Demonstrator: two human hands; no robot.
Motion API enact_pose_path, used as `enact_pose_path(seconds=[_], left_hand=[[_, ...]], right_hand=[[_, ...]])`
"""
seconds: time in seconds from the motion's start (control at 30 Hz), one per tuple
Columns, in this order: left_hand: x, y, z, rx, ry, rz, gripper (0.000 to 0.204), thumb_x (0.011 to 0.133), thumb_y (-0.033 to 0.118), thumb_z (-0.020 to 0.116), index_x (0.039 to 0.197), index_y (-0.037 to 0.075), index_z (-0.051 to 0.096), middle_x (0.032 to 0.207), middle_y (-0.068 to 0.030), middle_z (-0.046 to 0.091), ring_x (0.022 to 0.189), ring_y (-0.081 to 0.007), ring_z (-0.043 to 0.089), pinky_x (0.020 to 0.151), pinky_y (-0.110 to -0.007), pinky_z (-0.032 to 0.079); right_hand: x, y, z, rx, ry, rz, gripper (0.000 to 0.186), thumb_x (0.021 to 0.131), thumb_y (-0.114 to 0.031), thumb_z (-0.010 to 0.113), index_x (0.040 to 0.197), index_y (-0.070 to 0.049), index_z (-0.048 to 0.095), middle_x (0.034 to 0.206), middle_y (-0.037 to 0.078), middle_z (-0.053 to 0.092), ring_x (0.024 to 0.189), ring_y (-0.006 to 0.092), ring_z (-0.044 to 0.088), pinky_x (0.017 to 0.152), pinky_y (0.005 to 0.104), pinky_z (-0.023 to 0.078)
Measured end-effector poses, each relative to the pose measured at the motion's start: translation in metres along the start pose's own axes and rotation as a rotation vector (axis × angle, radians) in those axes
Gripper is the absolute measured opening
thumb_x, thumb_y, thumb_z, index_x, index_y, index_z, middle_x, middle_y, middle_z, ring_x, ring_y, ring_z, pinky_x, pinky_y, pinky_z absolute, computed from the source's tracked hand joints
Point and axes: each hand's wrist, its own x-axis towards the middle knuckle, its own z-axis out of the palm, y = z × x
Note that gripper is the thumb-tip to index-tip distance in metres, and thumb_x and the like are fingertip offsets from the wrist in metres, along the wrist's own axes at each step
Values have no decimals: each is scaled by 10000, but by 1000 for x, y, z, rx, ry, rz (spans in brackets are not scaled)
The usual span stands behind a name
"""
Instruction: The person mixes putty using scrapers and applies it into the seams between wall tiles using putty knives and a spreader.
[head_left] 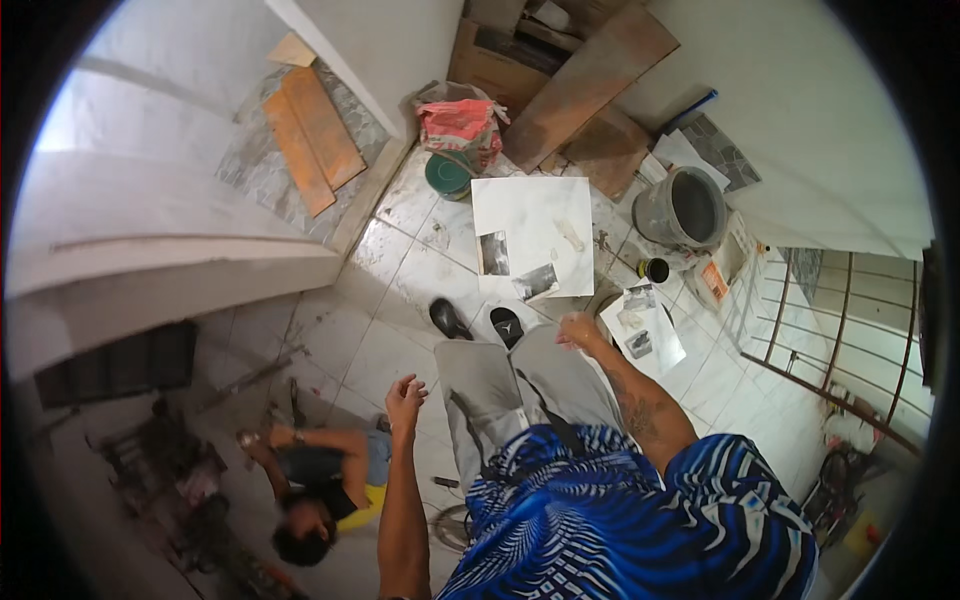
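Note:
My left hand [405, 400] is raised beside my left knee, its fingers loosely curled and apart, with nothing visible in it. Just past my right knee is my right hand [577, 330], relaxed with its fingers loosely bent; I see no object in it. Closest to that hand lies a small white tile piece [663, 343] with dark pictures or patches on it. On the floor ahead of my black slippers [507, 326] is a large white square tile [530, 215], carrying two dark-and-grey rectangular pieces [537, 282] and some smudges.
Ahead stand a green-lidded bucket [448, 175], a red-and-white sack [462, 125] and leaning brown boards [590, 85]. To the right are a grey bucket [690, 208], a small dark can [654, 270] and a metal grille [845, 320]. Another person [330, 480] is low at the left.

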Motion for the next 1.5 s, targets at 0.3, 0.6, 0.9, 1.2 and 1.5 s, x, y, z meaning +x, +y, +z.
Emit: enact_pose_path(seconds=[0.3,0.6,0.9,1.2,1.5], left_hand=[[255,74,156,610,-284,334,467,808,315,719,1118,-16,607,803,-110,684,828,-290,671,773,-383,505],[305,66,315,881,-181,334,960,708,393,806,1343,-101,282,1272,-300,387,1143,-407,502,918,-424,474],[336,60,352,1059,43,249,1038,643,386,866,1344,-68,249,1167,-223,396,1052,-393,535,836,-435,533],[325,54,355,1033,110,274,1074,653,371,855,1380,-57,191,1240,-235,349,1159,-408,458,919,-470,482],[314,47,376,1013,172,244,1127,623,374,882,1386,-20,152,1261,-232,324,1156,-383,438,923,-456,475]], right_hand=[[103,2,47,699,340,169,429,911,-320,623,1082,62,531,953,196,607,792,279,653,622,365,545],[244,45,40,710,735,326,500,841,-447,706,964,26,603,834,107,551,780,238,584,634,374,541],[232,17,26,837,591,368,357,857,-351,714,928,-20,600,814,49,592,733,185,602,631,368,529],[159,13,-94,-86,855,-86,224,877,-211,639,947,-7,580,797,223,609,726,387,596,670,431,462],[238,-97,-225,-1059,656,-544,220,796,-43,549,1014,-58,574,998,172,625,943,369,620,788,476,507]])
